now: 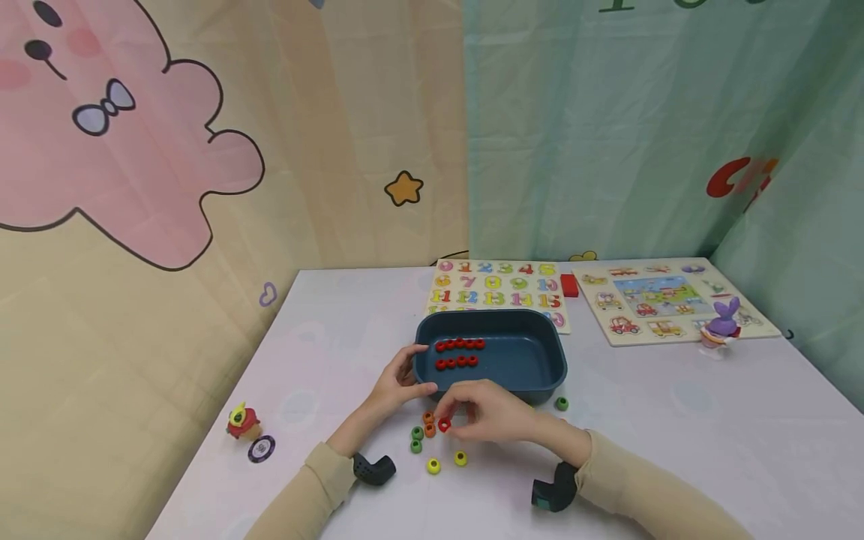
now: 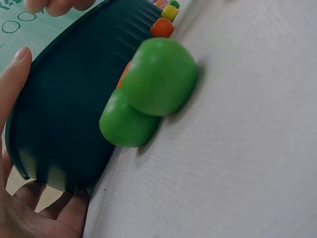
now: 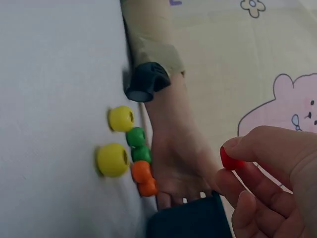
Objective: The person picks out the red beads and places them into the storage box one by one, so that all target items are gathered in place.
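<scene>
My left hand grips the left end of a dark blue tub, thumb on the near rim and fingers around its side. Inside the tub, red beads lie in two rows at the left, several in each. Just in front of the tub, my right hand pinches another red bead between thumb and fingertip. On the table beside that hand lie two orange beads, two green beads and two yellow beads. A single green bead sits near the tub's right front corner.
Behind the tub lies a number puzzle board with a red block beside it. A vehicle puzzle board and a purple rabbit toy are at back right. A small toy and a round chip lie left.
</scene>
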A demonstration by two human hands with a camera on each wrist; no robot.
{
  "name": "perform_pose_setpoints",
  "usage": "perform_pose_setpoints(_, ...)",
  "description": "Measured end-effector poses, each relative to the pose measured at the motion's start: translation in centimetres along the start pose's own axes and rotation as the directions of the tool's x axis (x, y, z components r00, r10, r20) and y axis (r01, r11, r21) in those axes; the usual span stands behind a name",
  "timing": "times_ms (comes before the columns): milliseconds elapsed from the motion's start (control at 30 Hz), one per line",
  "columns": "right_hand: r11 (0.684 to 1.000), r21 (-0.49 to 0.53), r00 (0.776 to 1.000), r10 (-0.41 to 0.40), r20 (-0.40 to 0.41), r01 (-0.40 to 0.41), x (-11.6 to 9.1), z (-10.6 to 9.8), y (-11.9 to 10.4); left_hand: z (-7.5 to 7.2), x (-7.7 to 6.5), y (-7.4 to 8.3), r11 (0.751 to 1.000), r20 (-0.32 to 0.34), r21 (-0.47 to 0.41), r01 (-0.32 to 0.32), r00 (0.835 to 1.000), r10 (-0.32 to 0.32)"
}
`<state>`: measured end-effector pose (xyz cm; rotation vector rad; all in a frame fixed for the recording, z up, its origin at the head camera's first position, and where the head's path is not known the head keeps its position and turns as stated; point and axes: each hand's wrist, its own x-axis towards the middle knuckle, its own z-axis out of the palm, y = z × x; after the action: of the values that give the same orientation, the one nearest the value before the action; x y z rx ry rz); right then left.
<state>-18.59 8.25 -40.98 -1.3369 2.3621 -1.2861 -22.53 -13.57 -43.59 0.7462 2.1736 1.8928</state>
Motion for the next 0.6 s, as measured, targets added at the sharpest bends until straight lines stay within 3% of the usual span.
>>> perform_pose_setpoints(133,0.999,-0.006,0.997,-0.037,-0.066,0.037,-0.2,-2.3,-0.1,0.0,0.0,0.0,1.0,-0.005,0.002,0.008,1.0,-0.008)
perform_pose_setpoints(333,0.999,-0.046,0.986,0.017,-0.163,-0.025,0.1,-5.5,-0.7,0.0,0.0,0.0,1.0,-0.015,-0.008,0.026,1.0,-0.026)
perform_pose_setpoints(600,0.979,-0.083,0.958,0.162,-0.235,-0.186,1.1,-7.8,4.3,0.2,0.0,0.2,0.999,-0.02,0.002,0.04,0.999,-0.04)
